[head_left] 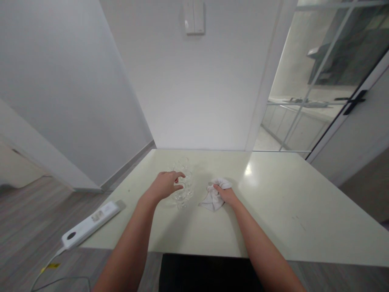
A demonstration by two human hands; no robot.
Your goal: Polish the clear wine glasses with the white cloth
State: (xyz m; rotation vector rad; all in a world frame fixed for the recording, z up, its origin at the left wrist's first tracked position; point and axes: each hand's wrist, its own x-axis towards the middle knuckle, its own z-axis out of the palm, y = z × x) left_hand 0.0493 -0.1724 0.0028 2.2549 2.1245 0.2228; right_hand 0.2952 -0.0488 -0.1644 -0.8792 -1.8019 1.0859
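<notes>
Several small clear stemmed glasses (182,194) stand close together left of the middle of the table. My left hand (165,183) is over the near glasses, thumb and forefinger apart and curved above a rim. Whether a fingertip touches the glass cannot be made out. To the right of the glasses, my right hand (224,194) grips a crumpled white cloth (210,202). Part of the cloth hangs down below the fingers towards the tabletop. The far glasses are faint and partly overlap each other.
The glasses stand on a pale glossy table (273,219), its far edge at a white wall (194,93). A white power strip (89,225) with a cable lies at the left edge. A glass-paned door (304,93) is at the right.
</notes>
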